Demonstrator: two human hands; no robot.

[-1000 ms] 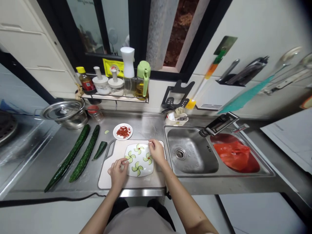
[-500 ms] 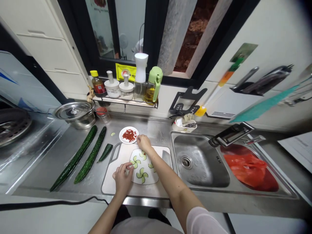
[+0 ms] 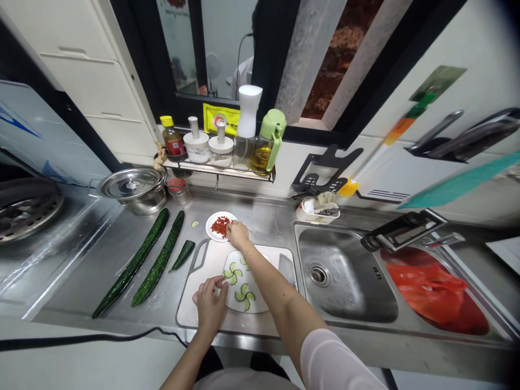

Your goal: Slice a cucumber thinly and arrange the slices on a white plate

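Observation:
A white square plate (image 3: 260, 304) with cucumber slices laid out as small pinwheels rests on a white cutting board (image 3: 202, 269). My left hand (image 3: 210, 302) lies at the plate's left edge, fingers curled against the rim. My right hand (image 3: 236, 234) reaches across the plate to a small round dish of red berries (image 3: 216, 226) behind the board, fingertips pinched at the dish's right rim. What the fingers hold is too small to see. A knife blade (image 3: 287, 269) lies on the board's right side, beside my forearm.
Two whole cucumbers (image 3: 134, 262) and a cut cucumber end (image 3: 182, 255) lie left of the board. A lidded steel pot (image 3: 133, 189) stands at back left, below a rack of condiment bottles (image 3: 221, 147). The sink (image 3: 345, 273) and a basin with red plastic (image 3: 439, 295) are on the right.
My right hand has left the plate's far right side and moved forward-left to the berry dish. My left hand stays at the plate's left edge. The view has shifted slightly.

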